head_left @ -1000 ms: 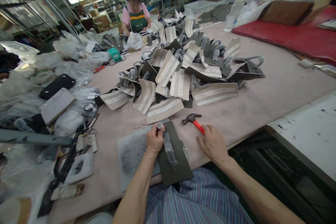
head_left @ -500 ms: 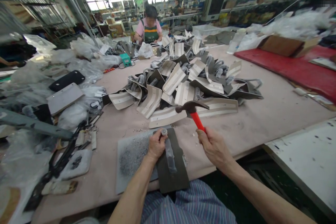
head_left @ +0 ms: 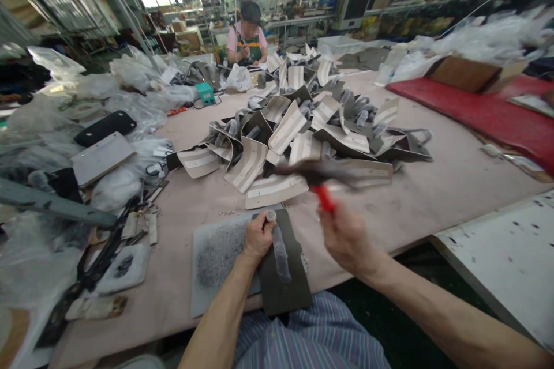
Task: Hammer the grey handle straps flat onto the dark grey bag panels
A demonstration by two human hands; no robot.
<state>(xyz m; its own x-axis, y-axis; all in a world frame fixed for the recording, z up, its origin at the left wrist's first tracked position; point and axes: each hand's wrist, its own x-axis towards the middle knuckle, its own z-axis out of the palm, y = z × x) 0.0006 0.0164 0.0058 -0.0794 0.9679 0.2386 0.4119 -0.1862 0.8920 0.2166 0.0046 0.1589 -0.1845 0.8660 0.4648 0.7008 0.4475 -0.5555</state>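
My right hand [head_left: 346, 237] is closed around the red handle of a claw hammer [head_left: 324, 199]. The hammer is raised above the table, its dark head smeared by motion. My left hand [head_left: 257, 237] grips a short rod with a round, pale top [head_left: 270, 216], held upright at the edge of a dark olive panel [head_left: 288, 298]. A plastic-wrapped handle strap [head_left: 281, 258] runs down the middle of that panel. Beneath, partly covered, lies a grey, pitted board [head_left: 219, 259]. The rod's lower end is hidden by my fingers.
A heap of curved panels [head_left: 288, 127] with pale backs and wrapped handles fills the middle of the table [head_left: 359, 213]. Plastic bags [head_left: 116, 184] and a grey metal bar [head_left: 56, 202] lie left. A red mat [head_left: 476, 109] is at right. Across the table sits a co-worker [head_left: 247, 40].
The hammer and my right hand have shifted slightly and are now blurred. My left hand, the rod and the panel stay put. The co-worker has raised a hand.
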